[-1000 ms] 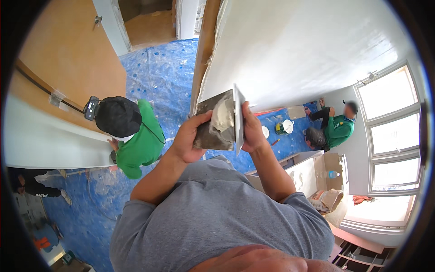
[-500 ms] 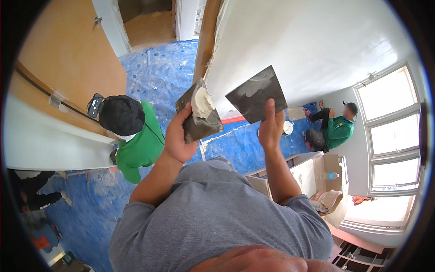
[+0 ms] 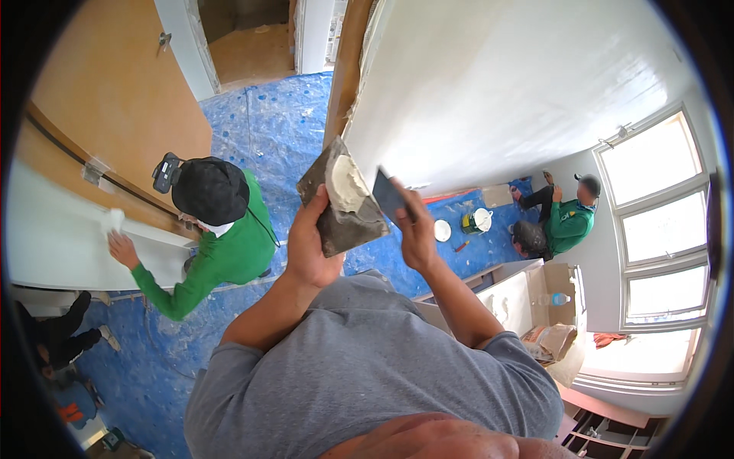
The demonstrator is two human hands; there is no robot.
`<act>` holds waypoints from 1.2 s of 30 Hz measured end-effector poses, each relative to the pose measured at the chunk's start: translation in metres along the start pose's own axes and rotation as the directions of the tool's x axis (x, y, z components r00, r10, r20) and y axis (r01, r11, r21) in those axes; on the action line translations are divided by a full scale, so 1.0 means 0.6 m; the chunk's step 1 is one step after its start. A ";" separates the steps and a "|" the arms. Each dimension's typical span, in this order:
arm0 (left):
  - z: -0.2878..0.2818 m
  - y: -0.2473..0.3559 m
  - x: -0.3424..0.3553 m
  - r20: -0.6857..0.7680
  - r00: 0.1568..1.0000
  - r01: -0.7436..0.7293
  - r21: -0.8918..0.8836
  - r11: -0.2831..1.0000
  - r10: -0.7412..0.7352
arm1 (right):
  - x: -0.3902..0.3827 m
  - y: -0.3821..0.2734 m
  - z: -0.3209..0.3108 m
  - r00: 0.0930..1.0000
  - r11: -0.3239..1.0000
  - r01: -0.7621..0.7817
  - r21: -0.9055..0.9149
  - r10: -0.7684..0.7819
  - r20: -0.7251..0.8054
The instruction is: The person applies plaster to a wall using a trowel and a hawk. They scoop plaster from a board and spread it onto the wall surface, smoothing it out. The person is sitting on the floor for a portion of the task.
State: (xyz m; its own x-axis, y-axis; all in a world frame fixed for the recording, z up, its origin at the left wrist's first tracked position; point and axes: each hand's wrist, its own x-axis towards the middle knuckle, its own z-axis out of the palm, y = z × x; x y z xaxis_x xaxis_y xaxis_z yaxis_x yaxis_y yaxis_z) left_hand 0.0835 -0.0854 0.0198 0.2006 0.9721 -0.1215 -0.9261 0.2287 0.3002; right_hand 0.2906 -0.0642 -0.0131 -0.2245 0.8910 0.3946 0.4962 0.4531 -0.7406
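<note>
My left hand (image 3: 310, 249) grips a dark, square flat plate (image 3: 352, 229) from its left side. A thick mound of off-white putty (image 3: 349, 186) sits on that plate. Close by on the right, my right hand (image 3: 419, 237) is closed round a second thin square spreader blade (image 3: 389, 199), which is tilted nearly edge-on. Its edge is near the putty plate; whether they touch I cannot tell. The white wall (image 3: 505, 92) rises beyond both hands.
On the left a person in green (image 3: 229, 256) reaches toward a white panel. Another person (image 3: 569, 222) sits below the windows (image 3: 664, 218). A bucket (image 3: 480, 220) and a white round container (image 3: 442, 230) stand on blue sheeting (image 3: 267, 122). An open carton (image 3: 567, 306) is at right.
My right hand has moved left toward the putty plate, turning its blade from face-on to nearly edge-on. The person at left has stretched an arm to the panel.
</note>
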 end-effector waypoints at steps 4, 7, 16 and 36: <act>-0.041 0.041 0.000 0.082 0.989 0.129 -0.056 0.990 -0.124 | 0.027 -0.029 -0.044 0.970 0.965 0.243 -0.097 -0.244 0.004; -0.055 0.055 0.002 0.129 0.964 0.243 -0.076 0.967 -0.232 | 0.055 -0.032 -0.066 0.886 0.836 0.463 -0.295 -0.430 0.172; -0.016 0.040 -0.037 -0.082 0.932 0.353 -0.014 0.936 -0.353 | 0.064 -0.062 -0.066 0.927 0.691 0.368 -0.622 -0.219 0.305; -0.003 0.077 -0.029 -0.129 0.989 0.098 0.175 0.980 -0.076 | -0.018 0.008 -0.071 0.921 -0.226 -0.143 0.964 0.327 0.214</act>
State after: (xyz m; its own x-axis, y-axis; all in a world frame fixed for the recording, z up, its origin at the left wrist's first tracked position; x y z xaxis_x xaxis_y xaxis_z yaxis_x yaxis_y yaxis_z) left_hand 0.0369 -0.0918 0.0343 0.2273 0.9372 -0.2647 -0.8319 0.3282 0.4474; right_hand 0.3311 -0.0730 0.0022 -0.2235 0.9747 0.0049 -0.8879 -0.2015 -0.4135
